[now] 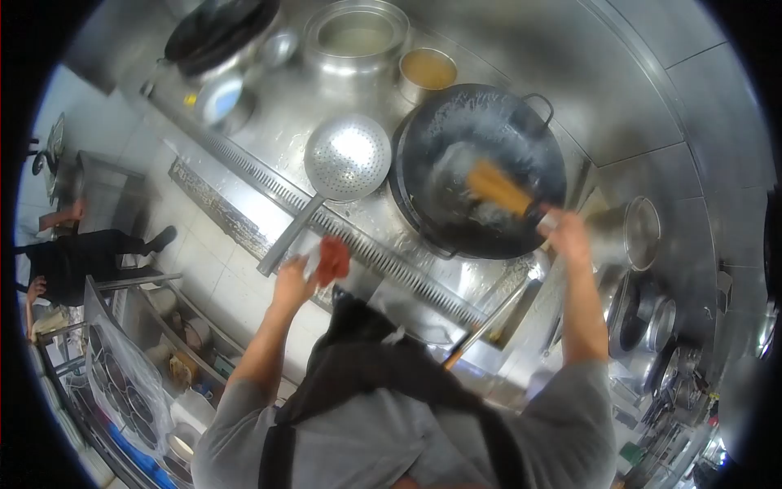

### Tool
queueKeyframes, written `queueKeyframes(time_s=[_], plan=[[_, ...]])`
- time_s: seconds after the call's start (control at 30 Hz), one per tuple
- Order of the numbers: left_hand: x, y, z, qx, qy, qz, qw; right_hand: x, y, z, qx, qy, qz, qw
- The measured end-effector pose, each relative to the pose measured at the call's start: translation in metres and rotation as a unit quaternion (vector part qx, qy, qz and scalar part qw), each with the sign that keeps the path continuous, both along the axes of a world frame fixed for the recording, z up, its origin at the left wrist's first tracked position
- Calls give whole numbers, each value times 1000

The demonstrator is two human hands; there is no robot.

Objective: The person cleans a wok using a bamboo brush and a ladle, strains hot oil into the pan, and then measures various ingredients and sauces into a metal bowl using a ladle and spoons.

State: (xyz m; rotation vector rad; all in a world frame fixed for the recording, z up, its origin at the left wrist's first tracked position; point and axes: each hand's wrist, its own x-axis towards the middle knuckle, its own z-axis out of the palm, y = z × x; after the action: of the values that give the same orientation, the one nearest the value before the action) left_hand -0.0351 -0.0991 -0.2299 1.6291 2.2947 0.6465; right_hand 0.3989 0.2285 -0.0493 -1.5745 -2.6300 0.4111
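My right hand (567,236) is closed around the handle of a wok brush (498,189), whose yellowish bristles are blurred by motion. The brush is inside a large black wok (456,212) with a little water in its bottom. My left hand (295,281) is closed on a red and white thing (332,261), soft-looking like a cloth; its exact kind is unclear. That hand is near the handle of a big perforated strainer (349,157), which lies on the steel range left of the wok.
Behind the strainer stand a wide steel pot (358,72) and a smaller pot of yellowish liquid (428,69). Another black wok (220,37) is at the far left. A slotted drain (391,261) runs along the range's front. At left, another person (81,257) stands beyond a shelf rack.
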Motion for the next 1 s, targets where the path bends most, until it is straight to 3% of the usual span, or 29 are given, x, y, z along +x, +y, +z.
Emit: queueKeyframes(time_s=[0.03, 0.1, 0.17, 0.2, 0.23, 0.27, 0.3, 0.37, 0.4, 0.43, 0.47, 0.5, 0.57, 0.63, 0.67, 0.7, 0.73, 0.77, 0.8, 0.83, 0.87, 0.9, 0.93, 1.0], plan=[[2, 2, -7, -2, 5, 6, 1000, -11, 7, 1, -2, 5, 6, 1000], [10, 17, -23, 31, -13, 35, 999, -49, 24, 4, 60, -75, -173, 980], [-2, 33, -29, -128, -239, 70, 960, -72, 38, -36, 115, -13, -95, 989], [-2, 37, -31, -100, -312, 89, 941, -91, 37, -50, 134, 15, -45, 990], [-4, 37, -34, -81, -305, 78, 946, -110, 25, -54, 136, 34, -6, 990], [2, 39, -11, -116, -298, 91, 943, -124, 6, -46, 71, 116, -14, 991], [2, 39, -24, -158, -296, 96, 937, -126, -11, -33, 15, 132, 15, 991], [11, 34, -56, 50, -145, 38, 987, -111, -42, -20, -40, 167, 74, 982], [15, 31, -53, 46, -103, 48, 992, -52, -15, -83, -141, 188, -2, 972], [25, 33, -53, 41, -66, 47, 996, -58, -55, -28, -70, 101, 76, 990], [31, 34, -51, 52, -71, 51, 995, -49, -66, -9, -116, 83, 36, 989], [34, 30, -50, -8, -108, 45, 993, -21, -56, -18, -108, 77, 38, 990], [45, 36, -50, -64, -144, 26, 987, 47, -14, -48, -95, 164, 14, 982], [42, 21, -50, -53, -264, 48, 962, 29, 19, -31, -104, 53, -131, 984], [42, 20, -50, -45, -322, 48, 944, 19, 27, -29, -3, -3, -52, 999], [38, 24, -54, -40, -320, 29, 946, -7, 22, -28, 61, 1, -76, 995], [32, 21, -64, -42, -534, -12, 845, -37, 14, -30, 124, 0, -108, 986], [27, 15, -68, -50, -716, -35, 696, -54, 18, -39, 133, 0, -101, 986], [27, 3, -28, -17, -772, -5, 635, -75, 23, -49, 118, 10, -83, 989], [26, -8, -34, -24, -773, 1, 635, -88, 28, -64, 64, 45, -74, 994], [25, -19, -46, -43, -814, 25, 579, -112, 12, -57, 28, 72, -79, 994], [20, -22, -51, -67, -848, 43, 524, -113, 28, -76, -54, 176, -62, 981], [25, -28, -23, -59, -867, 82, 487, -104, 37, -93, -126, 282, -57, 949], [29, -35, 14, -92, -868, 37, 486, -126, -22, -20, -247, 301, -130, 912]])
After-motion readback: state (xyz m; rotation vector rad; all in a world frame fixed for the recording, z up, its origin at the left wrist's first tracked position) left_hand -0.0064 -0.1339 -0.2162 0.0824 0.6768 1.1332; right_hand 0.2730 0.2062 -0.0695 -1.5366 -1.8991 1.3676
